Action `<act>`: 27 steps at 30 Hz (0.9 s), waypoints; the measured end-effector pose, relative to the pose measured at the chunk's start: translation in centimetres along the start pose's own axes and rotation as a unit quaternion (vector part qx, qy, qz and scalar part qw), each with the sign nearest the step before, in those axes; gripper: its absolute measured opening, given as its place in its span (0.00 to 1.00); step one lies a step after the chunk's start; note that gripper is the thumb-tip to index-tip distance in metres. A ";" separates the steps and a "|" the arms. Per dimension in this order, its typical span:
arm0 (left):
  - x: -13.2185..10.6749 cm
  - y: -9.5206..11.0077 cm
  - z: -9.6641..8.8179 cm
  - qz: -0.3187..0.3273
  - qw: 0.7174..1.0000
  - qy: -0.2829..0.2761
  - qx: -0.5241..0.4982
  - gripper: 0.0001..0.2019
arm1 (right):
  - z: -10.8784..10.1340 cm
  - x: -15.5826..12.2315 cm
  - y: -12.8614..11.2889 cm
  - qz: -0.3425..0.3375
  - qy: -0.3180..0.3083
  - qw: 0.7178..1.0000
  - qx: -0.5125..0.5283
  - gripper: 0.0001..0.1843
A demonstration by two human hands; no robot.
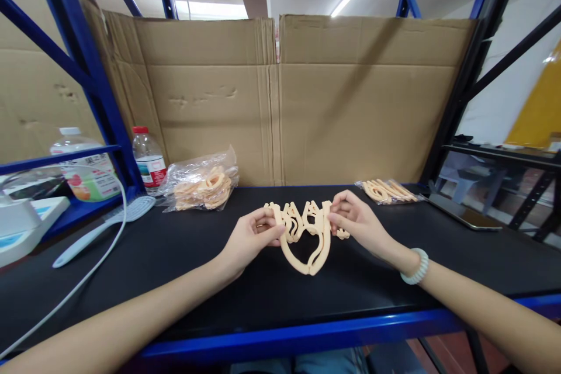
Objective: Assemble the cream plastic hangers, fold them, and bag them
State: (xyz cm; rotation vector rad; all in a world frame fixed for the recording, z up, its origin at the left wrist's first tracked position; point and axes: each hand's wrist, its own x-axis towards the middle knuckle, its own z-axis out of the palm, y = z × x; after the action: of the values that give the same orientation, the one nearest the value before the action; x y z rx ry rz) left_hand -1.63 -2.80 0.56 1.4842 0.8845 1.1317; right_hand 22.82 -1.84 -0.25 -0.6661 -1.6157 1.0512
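A flat, pale wooden cut-out piece (307,239) with curly shapes on top and a heart-like loop below is held upright above the black tabletop (184,257). My left hand (254,236) pinches its left end with thumb and fingers closed. My right hand (357,222) grips its right end, fingers curled around it; a pale bead bracelet (416,267) circles that wrist.
A clear bag of similar wooden pieces (204,184) lies at the back left, another small packet (388,191) at the back right. A water bottle (149,160), a pale hairbrush (105,228), a white cable and a tablet (464,213) also lie here. Cardboard (280,99) walls the back.
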 end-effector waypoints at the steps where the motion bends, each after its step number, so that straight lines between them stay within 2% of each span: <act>1: -0.1 0.1 0.2 -0.002 1.000 -0.008 0.002 0.16 | 0.4 -0.2 -0.1 0.002 -0.028 1.000 -0.004 0.14; 4: -0.3 0.2 0.5 -0.002 1.000 -0.012 0.001 0.17 | 1.1 -0.6 -0.2 0.012 -0.113 0.993 -0.023 0.11; 6: -0.3 0.3 0.5 0.002 1.000 0.000 0.002 0.18 | 1.3 -0.9 -0.3 0.020 -0.144 0.988 -0.045 0.10; 9: -0.2 0.1 0.3 0.014 1.000 0.010 0.006 0.18 | 1.3 -1.0 -0.4 0.021 -0.153 0.986 -0.067 0.10; 16: -0.1 -0.4 0.1 0.042 0.999 -0.006 0.011 0.17 | 1.3 -1.0 -0.9 -0.010 -0.187 0.975 -0.118 0.14; 23: -0.4 -0.1 0.5 0.104 0.992 -0.029 0.068 0.14 | 1.7 -1.2 -0.5 0.005 -0.200 0.973 -0.115 0.18; 27: -0.4 -0.1 0.7 0.093 0.994 -0.036 0.054 0.13 | 1.9 -1.5 -1.2 -0.021 -0.230 0.952 -0.200 0.20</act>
State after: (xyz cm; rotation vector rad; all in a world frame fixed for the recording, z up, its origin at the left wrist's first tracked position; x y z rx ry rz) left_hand -1.05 -3.37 0.36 1.7145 0.7803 1.1714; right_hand 21.58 -4.23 0.00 -0.6771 -2.2786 0.8946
